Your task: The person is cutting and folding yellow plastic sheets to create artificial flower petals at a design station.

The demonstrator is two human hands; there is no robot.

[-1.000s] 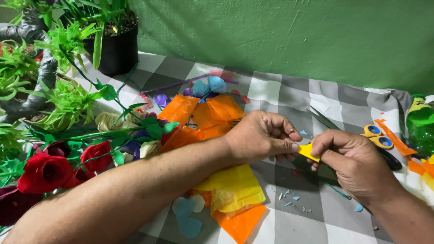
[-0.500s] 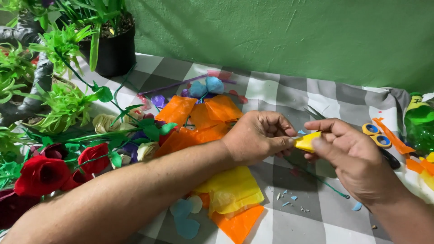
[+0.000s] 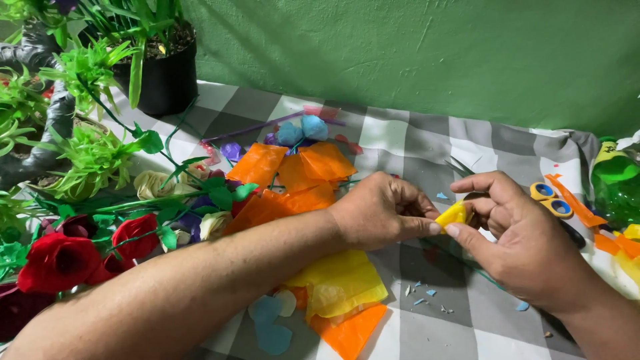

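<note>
Green wall (image 3: 413,53) runs across the far side. Grey-white checked cloth (image 3: 433,333) covers the table.

Far left: black pot (image 3: 163,77) with green plants (image 3: 87,143) spilling around it. Near left: red paper roses (image 3: 60,260) on green stems, lying on the cloth.

Centre: orange paper sheets (image 3: 293,177) in a loose stack, blue paper bits (image 3: 301,130) just beyond them. Near centre: yellow sheet (image 3: 340,283) over an orange sheet (image 3: 350,333), both partly under the left forearm. Blue cutouts (image 3: 267,320) just left of those.

Left hand (image 3: 380,213) comes in from the near left, forearm crossing the paper piles. Right hand (image 3: 520,233) comes in from the near right. Both meet mid-table, above the cloth.

Small yellow piece (image 3: 453,215) sits between the two hands, right of centre. Left thumb and fingertips pinch its left edge, fingers curled narrow. Right thumb and forefinger pinch its right side, other fingers curled in behind. Both grips tight on the same piece.

Right of the hands: scissors (image 3: 553,203) with yellow-blue handles flat on the cloth, partly hidden by the right hand. Orange strip (image 3: 573,200) lies just beside them. Far right edge: green bottle (image 3: 617,183).

Small blue scraps (image 3: 423,293) scattered on the cloth below the hands.
</note>
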